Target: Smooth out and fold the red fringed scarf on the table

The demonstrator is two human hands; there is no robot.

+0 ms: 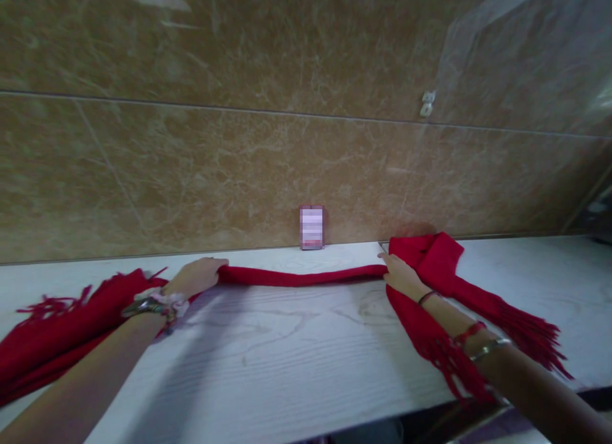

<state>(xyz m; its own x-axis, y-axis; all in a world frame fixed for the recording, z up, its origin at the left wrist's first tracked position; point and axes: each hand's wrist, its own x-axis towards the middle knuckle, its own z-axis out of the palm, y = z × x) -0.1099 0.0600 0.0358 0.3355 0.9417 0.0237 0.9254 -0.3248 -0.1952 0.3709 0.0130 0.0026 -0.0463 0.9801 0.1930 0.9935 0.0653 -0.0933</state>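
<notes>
A red fringed scarf (pixel 301 277) is stretched in a narrow folded band between my two hands, just over the white wood-grain tabletop (pixel 287 342). My left hand (pixel 198 275) is closed around the band's left end. Beyond that wrist, a wide bunched part of the scarf with a fringe lies at the far left. At the band's right end, my right hand (pixel 400 275) grips the cloth, fingers partly hidden. Around and under my right forearm, more red cloth spreads in a loose fold, with fringed ends pointing toward the table's front and right.
A phone-like device (pixel 312 228) with a blurred screen leans upright against the brown marbled wall (pixel 239 170) at the table's back edge. White sockets (pixel 427 103) are on the wall at the upper right. The table's front edge runs along the bottom.
</notes>
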